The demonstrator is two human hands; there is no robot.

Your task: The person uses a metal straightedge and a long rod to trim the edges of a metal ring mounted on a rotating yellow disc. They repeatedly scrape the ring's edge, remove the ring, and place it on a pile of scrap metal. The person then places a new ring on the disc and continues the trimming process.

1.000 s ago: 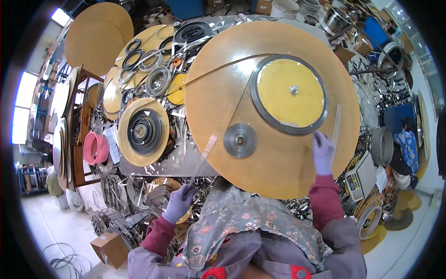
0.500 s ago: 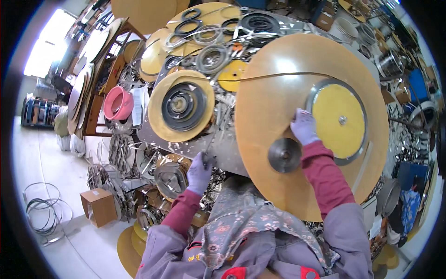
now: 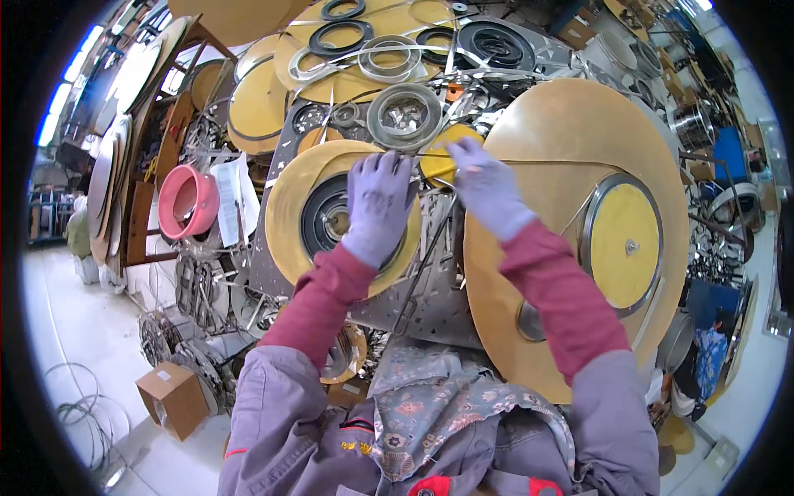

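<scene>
When compared with a moment ago, shows the left hand (image 3: 378,202) raised from lower down and the right hand (image 3: 490,192) shifted to the left edge of the large tan disc (image 3: 579,116). Suggests attention now centred on the span of dark band (image 3: 554,161) between 2 discs. Bends the left fingers, held together, over the smaller tan disc (image 3: 285,227) and its dark ring stack (image 3: 321,227); cannot tell whether gripping, with the contact hidden. Closes the right fingers at the band, apparently in a pinch, over a small yellow disc (image 3: 442,142). Runs rightward from there to the yellow-cored coil (image 3: 624,248). Beyond, includes a grey ring (image 3: 379,116) and, farther back, a black coil (image 3: 471,45).
</scene>
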